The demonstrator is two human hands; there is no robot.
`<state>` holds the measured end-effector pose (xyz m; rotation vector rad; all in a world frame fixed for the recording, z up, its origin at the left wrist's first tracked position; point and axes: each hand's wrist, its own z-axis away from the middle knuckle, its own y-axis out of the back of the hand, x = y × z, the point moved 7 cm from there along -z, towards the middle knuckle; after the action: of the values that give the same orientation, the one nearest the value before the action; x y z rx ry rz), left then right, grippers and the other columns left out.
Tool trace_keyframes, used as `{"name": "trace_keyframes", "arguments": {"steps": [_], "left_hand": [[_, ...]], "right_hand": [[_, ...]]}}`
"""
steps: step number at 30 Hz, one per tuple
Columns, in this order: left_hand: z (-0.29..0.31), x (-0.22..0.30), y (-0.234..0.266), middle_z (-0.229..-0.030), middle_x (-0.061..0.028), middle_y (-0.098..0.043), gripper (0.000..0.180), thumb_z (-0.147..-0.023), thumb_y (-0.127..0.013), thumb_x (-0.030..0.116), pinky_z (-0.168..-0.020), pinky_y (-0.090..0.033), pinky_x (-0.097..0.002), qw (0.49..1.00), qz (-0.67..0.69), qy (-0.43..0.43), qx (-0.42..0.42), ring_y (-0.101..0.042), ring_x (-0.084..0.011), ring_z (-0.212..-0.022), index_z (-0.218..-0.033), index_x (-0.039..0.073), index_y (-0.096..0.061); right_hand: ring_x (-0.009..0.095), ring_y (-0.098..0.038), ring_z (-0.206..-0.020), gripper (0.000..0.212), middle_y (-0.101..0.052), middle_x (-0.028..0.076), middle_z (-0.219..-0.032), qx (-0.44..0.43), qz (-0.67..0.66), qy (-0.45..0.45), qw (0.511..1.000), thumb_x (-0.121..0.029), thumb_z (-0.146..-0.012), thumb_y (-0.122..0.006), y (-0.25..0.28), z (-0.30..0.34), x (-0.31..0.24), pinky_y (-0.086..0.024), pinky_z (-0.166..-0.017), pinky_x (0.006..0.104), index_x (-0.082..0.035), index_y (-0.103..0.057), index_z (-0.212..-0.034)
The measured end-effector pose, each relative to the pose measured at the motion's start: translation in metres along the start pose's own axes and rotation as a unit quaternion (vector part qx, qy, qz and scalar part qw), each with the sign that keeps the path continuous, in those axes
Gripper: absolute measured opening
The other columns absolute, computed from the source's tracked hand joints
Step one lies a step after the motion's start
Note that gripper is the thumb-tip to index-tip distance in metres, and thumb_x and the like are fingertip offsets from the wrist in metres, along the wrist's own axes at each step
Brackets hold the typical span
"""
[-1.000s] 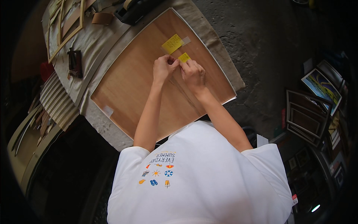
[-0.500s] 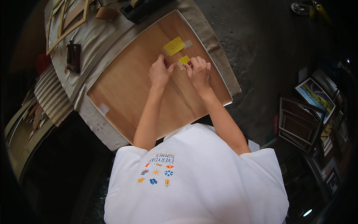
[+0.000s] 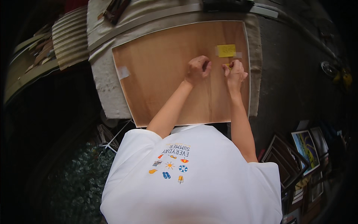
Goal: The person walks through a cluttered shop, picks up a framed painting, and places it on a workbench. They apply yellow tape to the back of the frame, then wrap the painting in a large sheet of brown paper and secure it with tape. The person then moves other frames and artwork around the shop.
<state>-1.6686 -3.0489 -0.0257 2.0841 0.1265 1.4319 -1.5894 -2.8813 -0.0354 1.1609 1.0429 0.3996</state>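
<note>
Larger yellow note (image 3: 225,50), its writing too small to read, lies near the wooden panel's (image 3: 160,74) far right corner. Smaller yellow note (image 3: 228,65), toward the right edge, sits mostly under the right hand (image 3: 235,74); grip indeterminable. Left hand (image 3: 197,70) released, loosely curled.

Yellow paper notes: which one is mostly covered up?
The lower yellow paper note, mostly covered by the right grip; the upper rectangular yellow paper note shows nearly whole.
</note>
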Motion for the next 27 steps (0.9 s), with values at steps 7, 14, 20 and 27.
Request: {"name": "trace_keyframes", "arguments": {"steps": [7,14,20,27], "left_hand": [[0.001,-0.003,0.005,-0.070,-0.0095,-0.061,0.009,-0.080,-0.069,0.008,-0.058,-0.050,-0.0352,0.999,-0.004,-0.027,0.020,-0.061,-0.0253,-0.060,-0.081,0.006,-0.060],[0.000,0.002,0.002,-0.073,-0.0098,-0.062,0.009,-0.078,-0.067,0.008,-0.064,-0.051,-0.0384,1.000,0.013,0.020,0.001,-0.063,-0.0283,-0.068,-0.080,0.004,-0.059],[0.003,-0.001,0.000,-0.072,-0.0095,-0.062,0.009,-0.078,-0.067,0.008,-0.063,-0.051,-0.0378,1.000,0.007,0.022,0.000,-0.062,-0.0280,-0.066,-0.081,0.005,-0.059],[0.004,-0.005,-0.001,-0.071,-0.0094,-0.062,0.011,-0.078,-0.068,0.009,-0.062,-0.051,-0.0375,1.000,-0.008,-0.001,0.000,-0.062,-0.0279,-0.066,-0.082,0.005,-0.058]], "right_hand": [[0.028,-0.059,-0.087,0.038,-0.057,0.004,-0.091,-0.032,0.055,0.005,0.998,-0.034,-0.077,-0.079,-0.001,0.010,0.002,-0.038,-0.073,0.0436,-0.011,-0.054,-0.094],[0.028,-0.059,-0.089,0.042,-0.056,0.006,-0.093,-0.026,0.039,-0.004,0.999,-0.034,-0.074,-0.082,0.002,0.006,-0.001,-0.038,-0.077,0.0425,-0.011,-0.054,-0.094],[0.029,-0.058,-0.091,0.043,-0.056,0.006,-0.096,-0.035,0.012,-0.028,0.999,-0.034,-0.073,-0.082,0.006,-0.007,-0.003,-0.037,-0.079,0.0433,-0.011,-0.054,-0.096],[0.029,-0.058,-0.093,0.049,-0.056,0.008,-0.098,-0.039,0.068,-0.004,0.997,-0.040,-0.074,-0.082,0.014,0.022,0.005,-0.039,-0.079,0.0440,-0.009,-0.054,-0.099]]}}
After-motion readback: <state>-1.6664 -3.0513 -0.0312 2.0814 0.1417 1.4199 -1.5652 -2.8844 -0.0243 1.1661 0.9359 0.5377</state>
